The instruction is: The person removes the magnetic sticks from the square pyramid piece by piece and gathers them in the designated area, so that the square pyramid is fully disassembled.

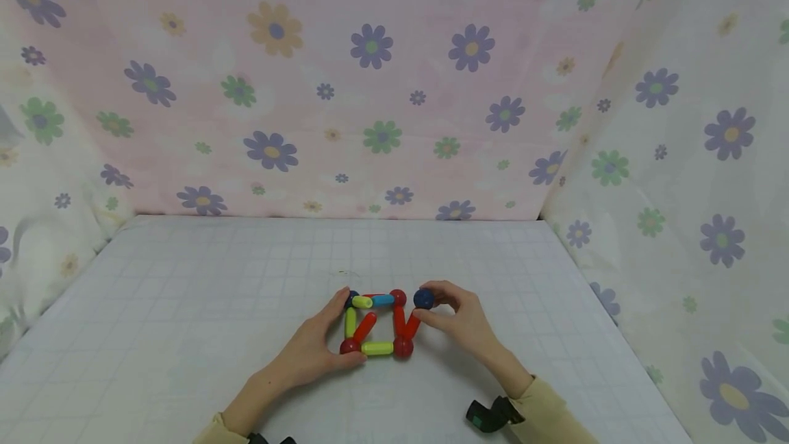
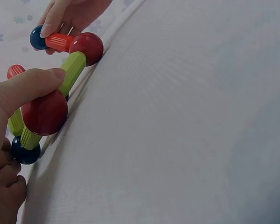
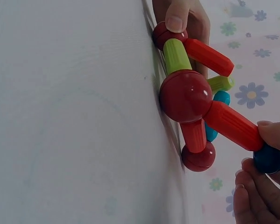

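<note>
A square frame of magnetic building rods and balls rests on the table. Its front-left red ball (image 1: pixel 350 347) and front-right red ball (image 1: pixel 403 347) are linked by a yellow-green rod (image 1: pixel 378 349). My left hand (image 1: pixel 308 356) grips the frame's left side, thumb on the front-left ball and fingers by the back-left dark blue ball (image 2: pixel 25 150). From that front-left ball a red rod (image 3: pixel 210 57) sticks up at a slant. With my right hand (image 1: pixel 464 321) I pinch another dark blue ball (image 3: pixel 270 158), which sits atop a slanted red rod (image 3: pixel 234 126) rising from the front-right ball.
Short yellow-green (image 1: pixel 361 302) and light blue (image 1: pixel 383 300) rods slant up at the frame's back, beside the back-right red ball (image 1: pixel 397 298). The white table (image 1: pixel 185 307) is backed by a flowered cloth (image 1: pixel 382 88), with more cloth along both sides.
</note>
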`<control>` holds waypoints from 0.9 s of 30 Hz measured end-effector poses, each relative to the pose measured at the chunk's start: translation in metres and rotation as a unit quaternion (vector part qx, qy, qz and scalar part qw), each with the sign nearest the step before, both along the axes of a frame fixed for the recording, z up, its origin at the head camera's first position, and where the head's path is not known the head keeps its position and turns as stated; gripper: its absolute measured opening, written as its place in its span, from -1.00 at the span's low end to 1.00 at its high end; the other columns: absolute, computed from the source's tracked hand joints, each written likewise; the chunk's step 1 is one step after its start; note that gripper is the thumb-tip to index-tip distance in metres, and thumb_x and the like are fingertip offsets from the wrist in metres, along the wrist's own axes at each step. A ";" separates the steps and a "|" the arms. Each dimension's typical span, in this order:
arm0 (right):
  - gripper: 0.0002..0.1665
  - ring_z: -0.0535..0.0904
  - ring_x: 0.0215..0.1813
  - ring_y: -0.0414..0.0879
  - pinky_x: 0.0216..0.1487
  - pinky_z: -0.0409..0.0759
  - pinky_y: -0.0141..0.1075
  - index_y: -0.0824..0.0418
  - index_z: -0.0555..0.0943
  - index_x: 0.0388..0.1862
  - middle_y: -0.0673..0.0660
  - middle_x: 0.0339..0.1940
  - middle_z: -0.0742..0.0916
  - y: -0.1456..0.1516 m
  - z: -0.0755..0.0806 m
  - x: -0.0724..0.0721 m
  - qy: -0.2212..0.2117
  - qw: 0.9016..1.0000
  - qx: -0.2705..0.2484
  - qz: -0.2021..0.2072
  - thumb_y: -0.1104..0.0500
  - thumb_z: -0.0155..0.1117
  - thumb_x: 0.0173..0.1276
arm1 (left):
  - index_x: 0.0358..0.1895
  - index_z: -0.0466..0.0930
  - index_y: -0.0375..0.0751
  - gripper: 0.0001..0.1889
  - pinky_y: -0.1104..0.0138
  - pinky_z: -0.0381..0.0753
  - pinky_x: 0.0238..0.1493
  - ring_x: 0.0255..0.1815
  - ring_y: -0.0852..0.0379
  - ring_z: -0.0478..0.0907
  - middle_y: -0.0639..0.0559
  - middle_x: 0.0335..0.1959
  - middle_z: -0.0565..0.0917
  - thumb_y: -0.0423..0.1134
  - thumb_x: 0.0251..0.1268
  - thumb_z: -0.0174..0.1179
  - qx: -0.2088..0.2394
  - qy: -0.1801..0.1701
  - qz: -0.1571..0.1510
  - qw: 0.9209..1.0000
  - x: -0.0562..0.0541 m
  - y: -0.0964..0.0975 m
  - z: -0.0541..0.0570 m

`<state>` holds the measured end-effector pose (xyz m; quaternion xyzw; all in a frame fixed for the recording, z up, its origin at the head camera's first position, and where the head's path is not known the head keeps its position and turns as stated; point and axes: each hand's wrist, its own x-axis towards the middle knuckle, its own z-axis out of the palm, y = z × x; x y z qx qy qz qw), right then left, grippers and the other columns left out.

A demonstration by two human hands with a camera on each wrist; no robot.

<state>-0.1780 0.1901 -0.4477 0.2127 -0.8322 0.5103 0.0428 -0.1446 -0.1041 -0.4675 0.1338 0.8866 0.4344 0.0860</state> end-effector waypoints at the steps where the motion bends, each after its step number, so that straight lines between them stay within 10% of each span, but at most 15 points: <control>1: -0.57 0.64 -0.10 -0.12 0.10 0.63 0.04 0.12 0.64 0.10 0.02 -0.15 0.76 0.000 -0.001 0.000 -0.002 1.000 -0.002 -0.002 0.13 0.48 0.26 | 0.62 0.01 0.06 0.15 -0.11 0.31 0.44 0.62 -0.03 0.08 0.11 0.62 0.11 0.17 -0.04 0.51 0.000 0.000 0.000 1.000 0.000 0.000 0.000; 20: -0.55 0.62 -0.11 -0.06 0.07 0.63 0.11 0.16 0.67 0.06 0.03 -0.20 0.76 -0.004 -0.001 0.000 0.008 0.997 0.030 -0.063 0.24 0.55 0.16 | 0.62 0.02 0.00 0.15 -0.12 0.28 0.45 0.61 -0.05 0.08 0.08 0.62 0.11 0.16 -0.03 0.51 0.005 0.005 -0.003 1.000 0.000 -0.001 0.000; 27: -0.55 0.63 -0.14 0.02 0.05 0.63 0.16 0.32 0.66 0.05 0.15 -0.22 0.76 -0.012 0.021 0.011 -0.006 0.997 0.033 -0.064 0.34 0.51 0.15 | 0.62 0.01 0.03 0.14 -0.13 0.29 0.45 0.61 -0.04 0.09 0.10 0.62 0.11 0.17 -0.02 0.50 0.009 0.014 -0.007 1.000 0.000 -0.001 -0.002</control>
